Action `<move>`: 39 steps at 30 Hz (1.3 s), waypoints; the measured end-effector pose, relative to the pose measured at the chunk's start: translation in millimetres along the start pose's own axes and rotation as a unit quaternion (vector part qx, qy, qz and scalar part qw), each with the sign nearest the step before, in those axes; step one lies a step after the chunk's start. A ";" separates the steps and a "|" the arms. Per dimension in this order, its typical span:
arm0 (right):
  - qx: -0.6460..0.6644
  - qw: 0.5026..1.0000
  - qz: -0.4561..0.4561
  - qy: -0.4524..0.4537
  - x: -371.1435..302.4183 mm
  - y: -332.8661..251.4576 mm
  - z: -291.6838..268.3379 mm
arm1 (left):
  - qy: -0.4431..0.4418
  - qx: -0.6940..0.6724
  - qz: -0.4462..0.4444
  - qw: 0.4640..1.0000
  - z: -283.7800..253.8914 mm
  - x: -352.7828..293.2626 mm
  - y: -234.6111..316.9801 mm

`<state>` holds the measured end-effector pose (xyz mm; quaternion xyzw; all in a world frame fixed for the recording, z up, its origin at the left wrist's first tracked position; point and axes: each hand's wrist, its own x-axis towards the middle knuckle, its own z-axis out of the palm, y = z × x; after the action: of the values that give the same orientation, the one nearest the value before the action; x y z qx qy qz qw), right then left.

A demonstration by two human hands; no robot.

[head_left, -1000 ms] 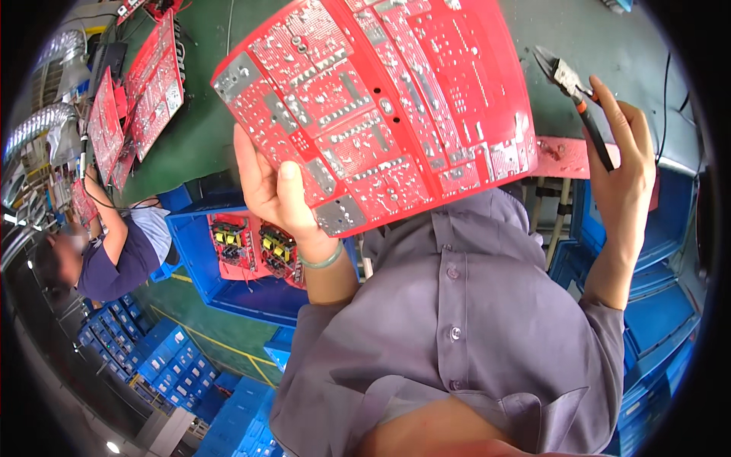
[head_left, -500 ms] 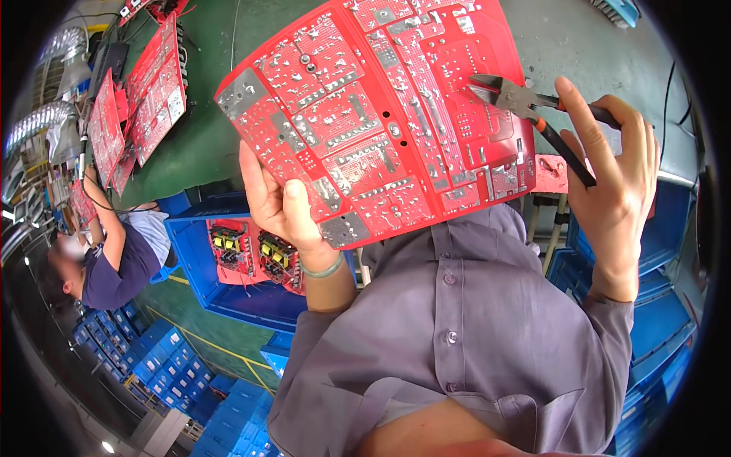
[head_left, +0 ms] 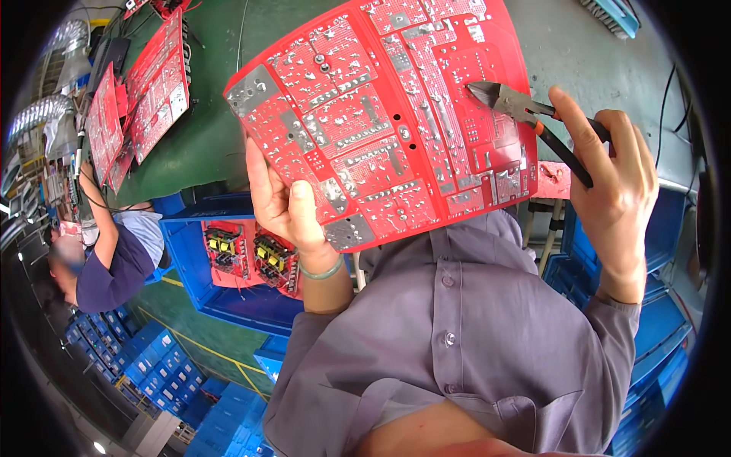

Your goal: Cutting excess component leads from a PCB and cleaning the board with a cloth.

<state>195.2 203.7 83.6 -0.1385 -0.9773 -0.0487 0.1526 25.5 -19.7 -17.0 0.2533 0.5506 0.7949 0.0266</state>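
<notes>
A large red circuit board (head_left: 388, 160), its solder side facing up, is tilted in front of me. My left hand (head_left: 285, 202) grips its near left edge, the thumb on top and the fingers partly hidden beneath. In my right hand (head_left: 617, 175) is a pair of diagonal cutters (head_left: 525, 110) with black and orange handles. The cutters' dark jaws lie over the right part of the board; whether they touch it I cannot tell. My index finger stretches along one handle.
A blue crate (head_left: 228, 301) at left holds red boards with yellow components (head_left: 274, 263). More red boards (head_left: 156, 87) lean on the green bench (head_left: 205, 99). Another person (head_left: 114, 263) works at far left. A brush (head_left: 609, 17) lies at the far right; blue bins (head_left: 655, 327) stand below.
The board has shifted slightly right in view, my left hand with it. The cutters' jaws now sit a little further left over the board. The other person's head has moved slightly.
</notes>
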 end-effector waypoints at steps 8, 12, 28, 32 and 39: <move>0.083 0.993 -0.074 -0.028 13.2 2.9 -7.4 | 0.013 0.017 -0.011 1.000 -1.3 -1.2 2.0; 0.092 0.996 0.004 -0.010 19.6 2.3 -5.9 | 0.017 0.018 0.000 1.000 -3.1 -2.6 0.1; 0.007 0.987 0.095 0.125 34.8 181.1 64.9 | 0.016 0.013 -0.025 0.999 1.1 0.7 4.6; -0.104 0.985 0.137 0.029 49.3 184.1 61.6 | 0.018 0.008 -0.059 0.998 1.8 3.2 11.3; 0.050 0.982 0.180 0.031 41.4 146.4 40.4 | -0.037 -0.079 -0.187 0.978 13.8 23.6 30.1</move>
<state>187.6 359.9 65.9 -0.3031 -0.9324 0.0241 0.1956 18.0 -12.0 22.2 0.1720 0.5226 0.8068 0.2152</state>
